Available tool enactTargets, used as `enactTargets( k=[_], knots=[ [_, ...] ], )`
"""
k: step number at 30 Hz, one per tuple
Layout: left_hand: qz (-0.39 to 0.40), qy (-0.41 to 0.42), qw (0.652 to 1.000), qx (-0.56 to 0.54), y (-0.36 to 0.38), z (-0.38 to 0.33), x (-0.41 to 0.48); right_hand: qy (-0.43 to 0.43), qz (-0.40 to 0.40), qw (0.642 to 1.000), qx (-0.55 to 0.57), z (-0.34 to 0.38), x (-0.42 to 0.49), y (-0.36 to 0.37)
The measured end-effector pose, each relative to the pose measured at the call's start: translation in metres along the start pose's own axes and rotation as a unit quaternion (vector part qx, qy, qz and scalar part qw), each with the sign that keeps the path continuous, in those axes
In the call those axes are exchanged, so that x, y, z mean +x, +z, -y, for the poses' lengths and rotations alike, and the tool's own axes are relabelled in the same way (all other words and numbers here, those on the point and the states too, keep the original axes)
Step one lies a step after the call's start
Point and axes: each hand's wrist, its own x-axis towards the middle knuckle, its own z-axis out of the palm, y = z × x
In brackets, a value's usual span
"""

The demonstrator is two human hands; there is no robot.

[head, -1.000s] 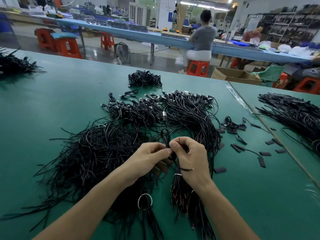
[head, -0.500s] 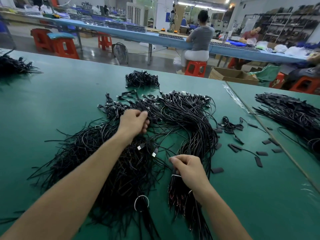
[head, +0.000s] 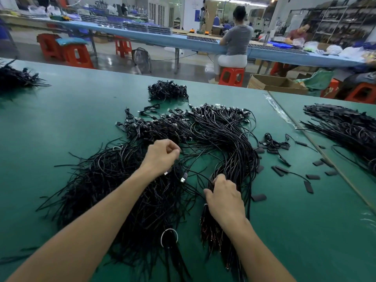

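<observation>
The bundle of cables [head: 242, 159] lies in a long arc on the near middle of the green table [head: 61, 119], its plug ends fanned out at the far end and its bare ends running down toward the person. The right hand [head: 223, 198] is clamped round it near those bare ends, fingers curled over the top and thumb on the near side. The bundle looks light but floppy: thin, soft leads with smooth jackets that will likely slide past one another and splay if held loosely, so the best hold is probably a full wrap close to the ends, where the strands lie parallel. The left hand [head: 162, 153] is set well apart from the right, farther out, with thumb and forefinger closed in a pinch, as far as I can tell on a single cable [head: 191, 156] that trails off toward the bundle. One lead alone has almost no weight and no stiffness; it is likely to snag on its neighbours, so a slow pull along its length seems wiser than a jerk. A USB plug [head: 183, 178] lies between the hands. Left of them spreads a loose heap [head: 105, 180] of the same leads, with a white tie ring [head: 169, 237] at its near end. Short black sleeves [head: 277, 170] lie scattered to the right, and a small coiled heap [head: 166, 91] sits farther back
</observation>
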Motion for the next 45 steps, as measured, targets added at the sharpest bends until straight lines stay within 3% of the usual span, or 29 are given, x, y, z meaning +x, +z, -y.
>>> enactTargets(
  k=[6,11,15,19,24,28,32,35,39,43,45],
  knots=[
    [0.084,0.088,0.992,0.033,0.018,-0.002,-0.022,-0.001,0.016,0.999,0.045,-0.002,0.013,0.001],
    [0.184,0.187,0.945,0.198,0.032,-0.007,-0.022,-0.054,0.031,0.981,0.184,0.0,0.013,-0.01],
    [0.115,0.153,0.948,0.253,0.042,-0.008,-0.02,-0.09,-0.025,0.96,0.265,0.006,0.01,-0.029],
    [0.034,0.127,0.977,0.17,0.036,-0.007,-0.016,-0.128,-0.05,0.924,0.356,0.012,0.005,-0.046],
    [-0.065,0.201,0.977,-0.042,0.014,-0.027,-0.014,-0.185,-0.161,0.907,0.343,0.029,0.01,-0.071],
    [-0.094,0.235,0.96,-0.12,0.004,-0.044,-0.018,-0.192,-0.224,0.929,0.224,0.023,0.019,-0.077],
    [-0.049,0.311,0.949,-0.032,0.002,-0.044,-0.031,-0.144,-0.217,0.953,0.156,-0.005,0.026,-0.065],
    [0.0,0.369,0.925,0.087,0.005,-0.046,-0.041,-0.112,-0.228,0.951,0.178,-0.019,0.028,-0.062],
    [0.002,0.315,0.939,0.14,0.002,-0.037,-0.033,-0.078,-0.254,0.924,0.274,-0.025,0.028,-0.071],
    [0.097,0.198,0.96,0.175,-0.007,-0.003,-0.015,-0.03,-0.261,0.898,0.353,-0.038,0.031,-0.074],
    [0.116,0.203,0.959,0.16,-0.011,0.01,-0.015,0.008,-0.248,0.898,0.364,-0.046,0.033,-0.066]
  ],
)
